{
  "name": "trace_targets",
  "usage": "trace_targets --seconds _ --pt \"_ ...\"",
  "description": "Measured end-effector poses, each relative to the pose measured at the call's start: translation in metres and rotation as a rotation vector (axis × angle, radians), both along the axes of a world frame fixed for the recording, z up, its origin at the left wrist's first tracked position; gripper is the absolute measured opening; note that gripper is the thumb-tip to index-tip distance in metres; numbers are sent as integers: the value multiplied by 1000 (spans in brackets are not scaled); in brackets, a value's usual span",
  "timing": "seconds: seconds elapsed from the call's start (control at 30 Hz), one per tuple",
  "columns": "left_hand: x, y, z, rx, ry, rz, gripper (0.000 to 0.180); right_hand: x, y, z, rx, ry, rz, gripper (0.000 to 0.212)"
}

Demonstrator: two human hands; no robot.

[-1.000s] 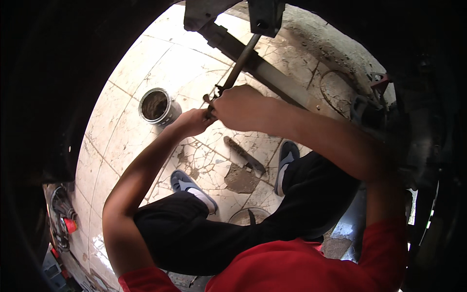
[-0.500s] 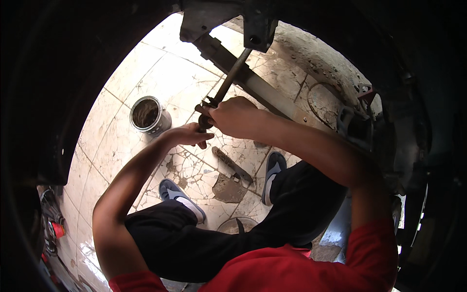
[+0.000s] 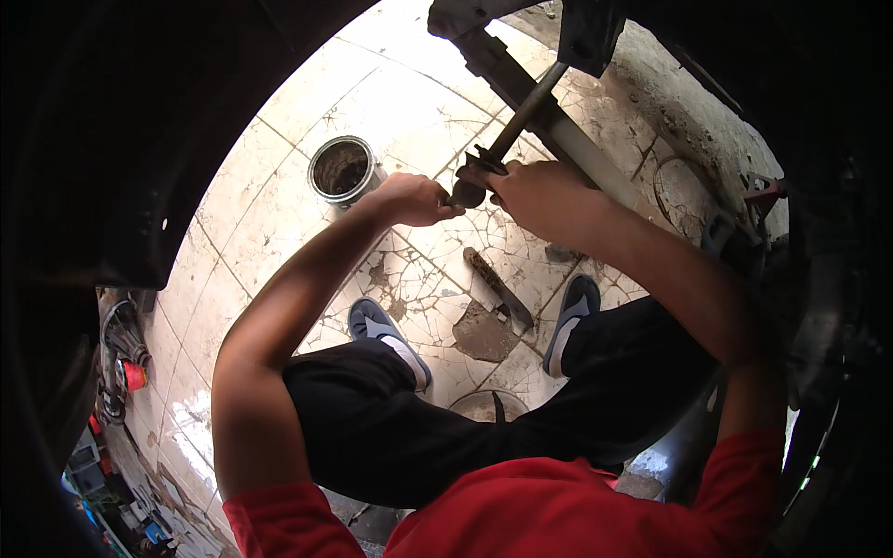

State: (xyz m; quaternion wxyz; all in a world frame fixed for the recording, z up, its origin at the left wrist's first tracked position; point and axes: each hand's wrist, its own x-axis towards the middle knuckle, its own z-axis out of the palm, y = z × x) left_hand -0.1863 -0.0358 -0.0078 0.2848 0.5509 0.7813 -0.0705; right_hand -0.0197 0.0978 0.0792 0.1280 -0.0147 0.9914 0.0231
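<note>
A dark metal rod [image 3: 528, 112] slants down from a bracket under the vehicle, ending in a rounded rod end [image 3: 468, 193] with a flat, notched fitting [image 3: 479, 163] just above it. My right hand [image 3: 544, 195] is closed around this fitting and rod end from the right, its fingertips partly hidden behind the metal. From the other side my left hand [image 3: 416, 199] has its fingers curled and pinches the tip of the rod end between thumb and fingers. What lies inside that pinch is mostly hidden.
An open can [image 3: 342, 170] with dirty insides stands on the cracked tile floor [image 3: 270, 186]. Between my feet lie a dark-handled tool [image 3: 498, 288] and a broken floor patch [image 3: 486, 335]. A thick beam [image 3: 595, 158] crosses behind the rod. Dark vehicle body surrounds the opening.
The whole view has shifted, so everything sits further right and slightly higher. My left hand has gone from extended fingers under the rod end to a curled pinch at its tip.
</note>
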Motion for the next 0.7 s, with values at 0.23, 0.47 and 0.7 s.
trace_targets --seconds 0.23,0.47,0.7 --pt "-14 4 -7 46 187 -79 57 -5 8 11 -218 -204 -108 50" --pt "-18 12 -1 142 402 -172 66 1 22 8 -346 -147 -106 42" --pt "-13 10 -7 291 434 -199 101 7 13 23 -338 -166 -120 40"
